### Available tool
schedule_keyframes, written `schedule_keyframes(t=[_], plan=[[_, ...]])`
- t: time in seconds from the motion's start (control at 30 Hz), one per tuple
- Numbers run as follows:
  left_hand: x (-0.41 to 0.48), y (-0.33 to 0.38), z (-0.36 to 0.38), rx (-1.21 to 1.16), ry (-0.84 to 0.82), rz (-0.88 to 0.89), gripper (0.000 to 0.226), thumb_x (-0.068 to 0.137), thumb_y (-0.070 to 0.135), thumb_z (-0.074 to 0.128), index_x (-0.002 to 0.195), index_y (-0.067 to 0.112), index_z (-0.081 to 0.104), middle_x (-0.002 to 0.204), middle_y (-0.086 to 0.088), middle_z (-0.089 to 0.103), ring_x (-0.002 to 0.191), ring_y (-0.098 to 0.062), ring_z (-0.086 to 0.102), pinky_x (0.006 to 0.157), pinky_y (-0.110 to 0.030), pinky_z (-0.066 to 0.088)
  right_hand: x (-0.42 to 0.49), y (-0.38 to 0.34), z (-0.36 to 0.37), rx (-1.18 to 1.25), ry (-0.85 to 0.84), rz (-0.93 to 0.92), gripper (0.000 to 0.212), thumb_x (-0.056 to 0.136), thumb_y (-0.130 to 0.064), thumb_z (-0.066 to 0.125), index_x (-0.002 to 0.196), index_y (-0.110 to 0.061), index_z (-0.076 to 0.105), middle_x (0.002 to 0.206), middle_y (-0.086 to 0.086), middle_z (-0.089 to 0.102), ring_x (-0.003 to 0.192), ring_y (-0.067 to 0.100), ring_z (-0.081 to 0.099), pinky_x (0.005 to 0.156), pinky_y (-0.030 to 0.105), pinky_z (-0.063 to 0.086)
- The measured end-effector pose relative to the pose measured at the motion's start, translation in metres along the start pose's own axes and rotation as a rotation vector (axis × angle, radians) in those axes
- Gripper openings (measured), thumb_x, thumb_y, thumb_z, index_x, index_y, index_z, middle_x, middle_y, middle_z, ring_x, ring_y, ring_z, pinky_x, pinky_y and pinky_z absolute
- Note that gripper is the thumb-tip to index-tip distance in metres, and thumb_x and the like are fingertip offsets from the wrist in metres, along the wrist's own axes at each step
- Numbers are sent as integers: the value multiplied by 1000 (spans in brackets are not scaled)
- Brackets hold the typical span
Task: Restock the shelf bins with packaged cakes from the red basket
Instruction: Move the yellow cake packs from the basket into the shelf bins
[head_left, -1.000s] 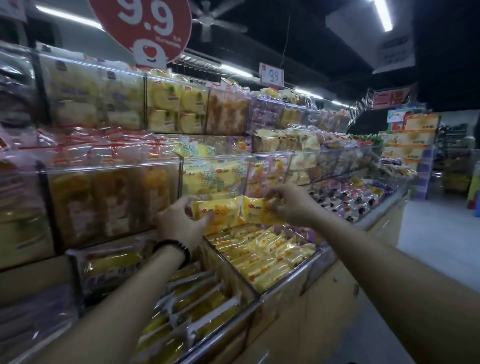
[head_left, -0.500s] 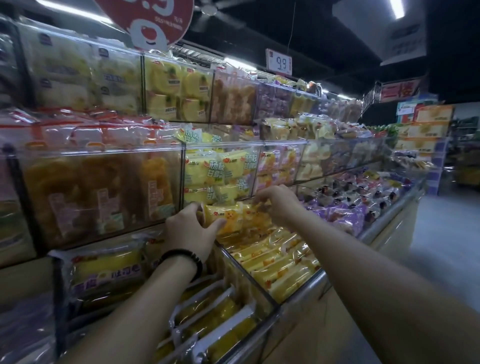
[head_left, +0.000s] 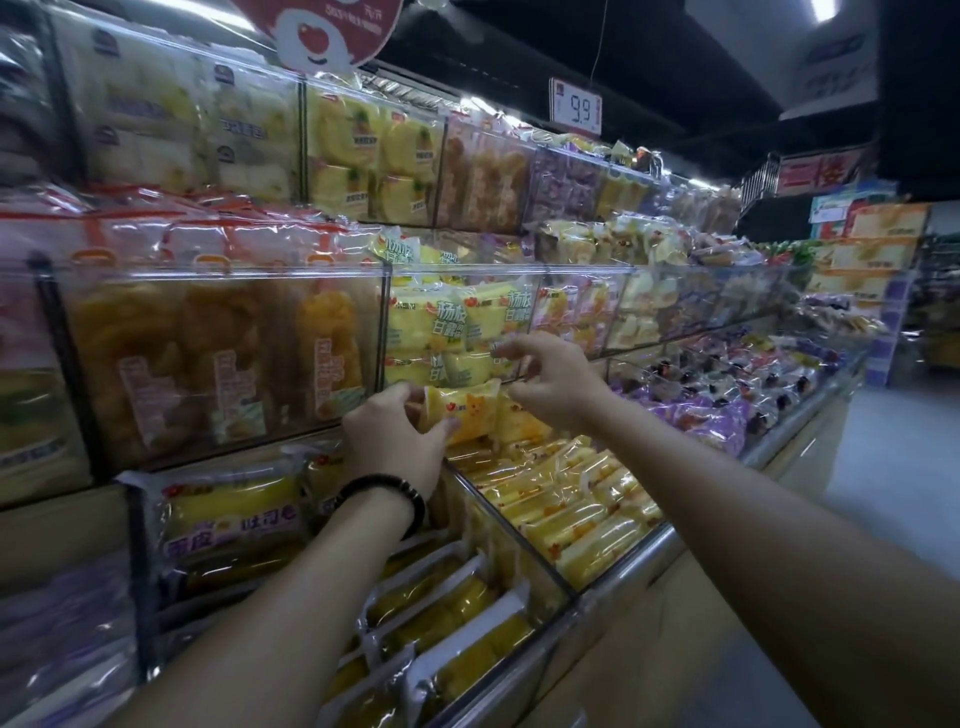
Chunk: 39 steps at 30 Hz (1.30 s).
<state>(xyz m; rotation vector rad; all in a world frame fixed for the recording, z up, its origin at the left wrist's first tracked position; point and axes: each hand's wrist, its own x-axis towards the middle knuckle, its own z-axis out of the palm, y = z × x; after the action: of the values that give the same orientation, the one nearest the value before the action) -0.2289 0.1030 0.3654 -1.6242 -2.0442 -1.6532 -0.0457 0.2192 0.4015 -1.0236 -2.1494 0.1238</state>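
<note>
My left hand (head_left: 395, 441), with a black bracelet on the wrist, grips a yellow packaged cake (head_left: 467, 415) by its left end, at the back of the lower shelf bin (head_left: 524, 551). A second yellow pack (head_left: 522, 428) lies just right of it, on the rows of similar cakes (head_left: 576, 514) filling that bin. My right hand (head_left: 550, 384) hovers over this second pack with its fingers loosely spread and nothing in them. The red basket is out of view.
Clear bins of wrapped cakes rise in tiers behind the hands, with a yellow-pack bin (head_left: 457, 322) right above them. More cakes fill the bin at lower left (head_left: 447, 623). A metal rail (head_left: 654, 551) edges the shelf front. The aisle floor (head_left: 883, 467) lies to the right.
Both hands moved the two packs down and back into the lower bin. My right hand let go of its pack and lifted slightly; my left hand still holds the other.
</note>
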Motion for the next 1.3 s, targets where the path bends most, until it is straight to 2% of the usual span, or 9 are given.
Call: schedule_keyframes(t=[0.13, 0.27, 0.43, 0.6, 0.77, 0.87, 1.0, 1.2, 1.3], plan=[[-3, 5, -1, -31, -6, 4, 36, 76, 39, 90, 103, 20, 74, 90, 4, 74, 81, -12, 66, 71, -22, 48, -3, -25, -4, -211, -175, -253, 45, 89, -47, 76, 132, -41, 65, 129, -17, 58, 120, 9, 48, 101, 37, 43], [1, -1, 0, -76, -3, -32, 45, 78, 32, 89, 117, 21, 69, 100, 3, 74, 87, -13, 69, 75, -24, 55, 0, -32, 11, -254, -119, -155, 35, 94, -38, 73, 129, -36, 70, 126, -8, 63, 119, 17, 51, 104, 45, 45], [0, -6, 2, 31, -70, 19, 40, 86, 13, 78, 121, 24, 63, 115, 1, 66, 104, -20, 65, 89, -37, 60, 5, -40, 22, -353, -227, -66, 37, 95, -32, 73, 132, -31, 70, 129, 0, 68, 118, 22, 61, 104, 46, 53], [2, -11, 5, 166, -186, 61, 39, 87, 21, 69, 124, 33, 66, 123, -1, 58, 116, -26, 58, 98, -46, 55, -7, -45, 30, -331, -190, -47, 40, 91, -37, 77, 131, -36, 70, 119, -7, 73, 108, 16, 66, 97, 45, 58], [-1, -7, 4, 231, -226, 52, 37, 90, 29, 64, 127, 31, 65, 131, -2, 52, 123, -28, 53, 101, -48, 54, -19, -48, 2, -293, -150, -3, 53, 91, -34, 78, 141, -33, 61, 134, -8, 68, 126, 19, 60, 110, 50, 47], [-4, -3, 2, 257, -269, 48, 42, 91, 33, 62, 133, 30, 63, 132, -1, 57, 121, -26, 54, 100, -46, 54, -35, -51, -29, -122, -32, 8, 32, 96, -21, 73, 128, -24, 70, 121, -7, 72, 110, 12, 66, 101, 41, 57], [-7, 8, -6, 326, -323, 63, 48, 92, 36, 62, 140, 25, 62, 131, -3, 65, 117, -26, 61, 98, -42, 56, -79, -61, -74, -11, -92, 62, 15, 100, -15, 67, 114, -17, 73, 101, -10, 70, 88, 4, 68, 74, 17, 61], [-27, 42, -24, 422, -324, 70, 55, 93, 30, 62, 144, 23, 45, 147, -13, 43, 132, -36, 46, 105, -51, 47, -175, -52, -99, 64, -47, 162, 9, 96, -31, 74, 104, -27, 78, 90, -13, 75, 82, 2, 71, 71, 24, 56], [-44, 77, -36, 321, -460, 209, 32, 95, 36, 66, 122, 20, 64, 126, -5, 63, 109, -24, 60, 89, -38, 54, -232, -46, -95, 146, -58, 249, 8, 97, -28, 73, 103, -27, 77, 88, -8, 76, 80, 5, 72, 68, 24, 58]])
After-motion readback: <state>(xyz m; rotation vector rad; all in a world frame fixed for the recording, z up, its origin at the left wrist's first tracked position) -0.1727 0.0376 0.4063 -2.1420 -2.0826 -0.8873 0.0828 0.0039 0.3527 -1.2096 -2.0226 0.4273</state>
